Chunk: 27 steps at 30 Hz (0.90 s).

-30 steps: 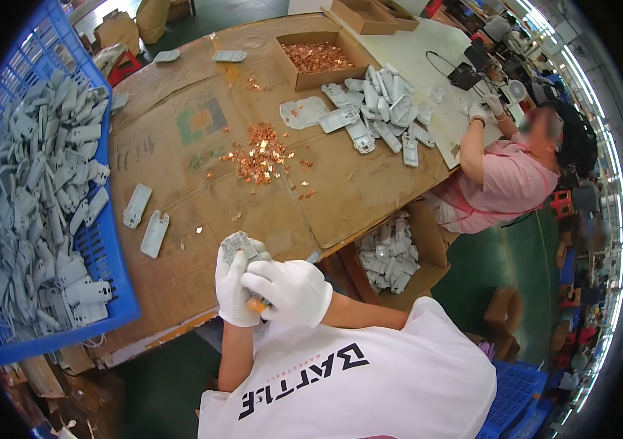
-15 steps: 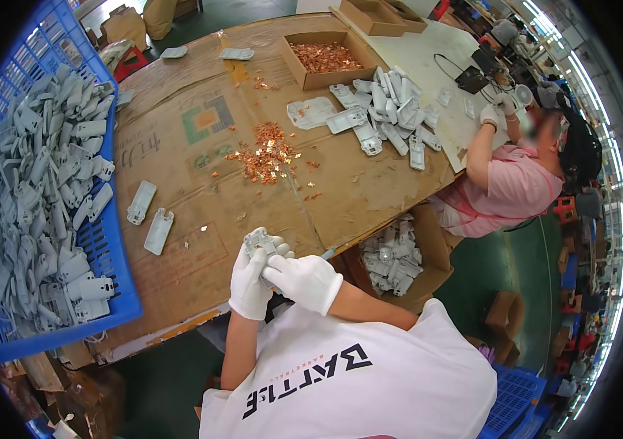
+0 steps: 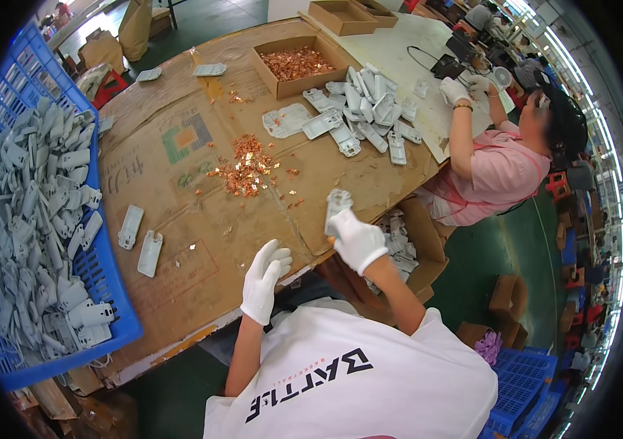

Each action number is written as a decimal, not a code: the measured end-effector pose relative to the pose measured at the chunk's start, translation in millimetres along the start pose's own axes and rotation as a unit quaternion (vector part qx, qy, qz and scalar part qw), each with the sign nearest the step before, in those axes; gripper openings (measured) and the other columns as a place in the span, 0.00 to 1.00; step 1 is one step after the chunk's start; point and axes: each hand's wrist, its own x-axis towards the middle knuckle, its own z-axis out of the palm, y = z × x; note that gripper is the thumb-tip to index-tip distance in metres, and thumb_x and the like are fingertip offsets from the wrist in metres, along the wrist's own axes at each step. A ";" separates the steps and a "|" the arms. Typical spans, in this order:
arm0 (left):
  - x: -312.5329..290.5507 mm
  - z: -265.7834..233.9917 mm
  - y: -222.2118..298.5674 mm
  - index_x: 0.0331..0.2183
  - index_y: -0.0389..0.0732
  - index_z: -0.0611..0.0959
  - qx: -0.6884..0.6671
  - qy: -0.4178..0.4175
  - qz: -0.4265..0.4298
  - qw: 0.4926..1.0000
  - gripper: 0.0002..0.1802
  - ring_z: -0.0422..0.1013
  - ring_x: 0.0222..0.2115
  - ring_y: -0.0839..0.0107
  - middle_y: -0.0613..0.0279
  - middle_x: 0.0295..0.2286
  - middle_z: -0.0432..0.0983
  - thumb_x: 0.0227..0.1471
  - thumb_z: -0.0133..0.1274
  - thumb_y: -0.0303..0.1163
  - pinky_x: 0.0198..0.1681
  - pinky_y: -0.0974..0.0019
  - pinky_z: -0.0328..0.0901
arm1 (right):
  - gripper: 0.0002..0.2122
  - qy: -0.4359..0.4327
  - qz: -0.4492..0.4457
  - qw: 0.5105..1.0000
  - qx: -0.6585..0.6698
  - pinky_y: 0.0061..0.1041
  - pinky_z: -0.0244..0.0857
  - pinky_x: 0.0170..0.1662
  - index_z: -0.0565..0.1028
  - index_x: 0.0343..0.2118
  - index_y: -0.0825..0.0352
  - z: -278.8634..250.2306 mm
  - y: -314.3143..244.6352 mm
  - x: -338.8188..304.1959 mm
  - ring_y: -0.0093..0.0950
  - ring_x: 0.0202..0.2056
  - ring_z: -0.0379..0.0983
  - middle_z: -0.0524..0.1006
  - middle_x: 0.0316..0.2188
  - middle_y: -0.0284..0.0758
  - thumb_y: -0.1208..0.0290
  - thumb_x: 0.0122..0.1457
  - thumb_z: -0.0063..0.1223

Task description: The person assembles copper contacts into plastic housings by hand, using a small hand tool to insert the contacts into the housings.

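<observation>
My right hand (image 3: 357, 240), in a white glove, grips a light grey plastic casing (image 3: 338, 205) above the table's near right edge. Its fingers close over the casing's lower end and hide that part. To the left, my left hand (image 3: 266, 276), also gloved in white, is held over the table's near edge. Its fingers are loosely apart with nothing in them. Beyond both hands lies a loose heap of small copper-coloured metal pieces (image 3: 247, 170) on the cardboard-covered table (image 3: 165, 205). Two single casings, one of them a grey casing (image 3: 150, 254), lie left of my left hand.
A blue basket (image 3: 117, 293) full of grey casings stands at left. A pile of casings (image 3: 370, 102) and a carton of copper pieces (image 3: 266, 79) sit farther back. An open carton (image 3: 432, 263) of casings is below the right edge. A person in pink (image 3: 505, 164) works at right.
My hands have come apart. The right hand has moved right and away from me with the casing, while the left has let go of it and opened. The view has shifted slightly.
</observation>
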 end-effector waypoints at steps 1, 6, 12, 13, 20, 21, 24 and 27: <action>0.9 -2.4 -3.9 0.58 0.32 0.64 0.001 -0.001 0.001 1.000 0.27 0.69 0.48 0.62 0.47 0.49 0.70 0.59 0.44 0.31 0.52 0.63 0.64 | 0.10 0.010 0.020 1.000 -0.009 0.38 0.69 0.30 0.71 0.35 0.58 0.2 9.9 4.2 0.40 0.30 0.75 0.73 0.35 0.36 0.71 0.48 0.56; -2.5 -15.5 -17.4 0.53 0.30 0.68 -0.035 0.021 0.009 0.999 0.21 0.73 0.42 0.62 0.47 0.45 0.73 0.59 0.42 0.27 0.49 0.62 0.67 | 0.10 -0.032 0.081 0.995 -0.038 0.42 0.69 0.36 0.71 0.37 0.59 -7.4 50.1 18.6 0.42 0.33 0.75 0.73 0.39 0.38 0.68 0.51 0.55; -3.9 -20.1 -14.7 0.51 0.29 0.70 -0.041 0.008 0.002 0.999 0.18 0.74 0.39 0.63 0.47 0.43 0.74 0.60 0.41 0.26 0.47 0.63 0.68 | 0.10 -0.072 0.070 0.994 -0.038 0.44 0.69 0.37 0.71 0.37 0.60 -18.5 74.1 31.1 0.45 0.33 0.76 0.72 0.40 0.43 0.67 0.52 0.54; -3.4 -19.7 -13.2 0.50 0.29 0.70 -0.035 0.007 -0.001 0.999 0.18 0.74 0.39 0.64 0.47 0.43 0.74 0.60 0.41 0.25 0.47 0.63 0.68 | 0.10 -0.061 0.085 0.993 -0.048 0.44 0.69 0.38 0.71 0.37 0.59 -20.4 76.8 33.9 0.45 0.33 0.76 0.72 0.41 0.42 0.67 0.52 0.54; -3.3 -25.0 -12.3 0.50 0.28 0.70 -0.043 -0.002 -0.008 0.999 0.17 0.74 0.39 0.62 0.46 0.41 0.74 0.60 0.40 0.24 0.45 0.61 0.70 | 0.11 0.003 0.262 0.947 -0.184 0.45 0.69 0.38 0.73 0.40 0.56 -60.8 161.8 89.8 0.45 0.34 0.76 0.74 0.42 0.43 0.70 0.53 0.52; -1.9 -25.5 -11.5 0.49 0.28 0.70 -0.048 -0.011 -0.013 0.999 0.17 0.74 0.39 0.61 0.45 0.41 0.74 0.59 0.39 0.23 0.45 0.61 0.70 | 0.15 0.016 0.288 0.932 -0.218 0.43 0.71 0.39 0.69 0.46 0.65 -60.9 186.1 102.1 0.46 0.37 0.77 0.74 0.42 0.49 0.74 0.54 0.51; 3.0 -26.9 -10.0 0.49 0.27 0.70 -0.062 -0.029 -0.022 0.997 0.18 0.74 0.39 0.60 0.45 0.41 0.74 0.59 0.39 0.23 0.45 0.60 0.70 | 0.13 0.019 0.339 0.905 -0.258 0.40 0.72 0.40 0.72 0.44 0.68 -71.7 238.3 139.4 0.44 0.40 0.77 0.75 0.43 0.48 0.76 0.55 0.49; 0.2 -30.4 -10.3 0.49 0.27 0.70 -0.076 -0.022 -0.020 0.997 0.18 0.74 0.39 0.60 0.45 0.41 0.74 0.59 0.39 0.23 0.45 0.60 0.70 | 0.11 0.010 0.322 0.895 -0.308 0.37 0.73 0.39 0.76 0.41 0.68 -68.2 246.3 167.7 0.40 0.41 0.78 0.76 0.44 0.45 0.74 0.57 0.47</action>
